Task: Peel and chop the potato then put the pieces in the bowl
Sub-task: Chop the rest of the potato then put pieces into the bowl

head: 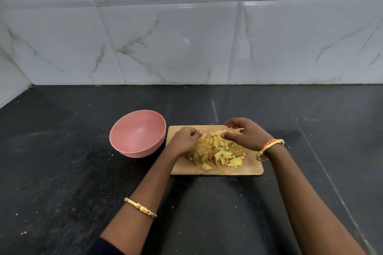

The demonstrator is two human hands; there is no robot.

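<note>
Your left hand curls at left edge of potato pieces, fingers bent, grip unclear. Your right hand hovers over pile, fingers spread wide. Pieces heaped on chopping board; pink bowl just left on table.

One head-worn camera looks forward and down from close above, facing the tiled wall across the dark counter

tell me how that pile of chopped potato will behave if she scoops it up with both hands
The potato pieces lie as many loose sticks and chunks, so some will likely slip out between fingers. Cut faces look moist, probably slippery. Peels seem mixed in and may come along.
</note>
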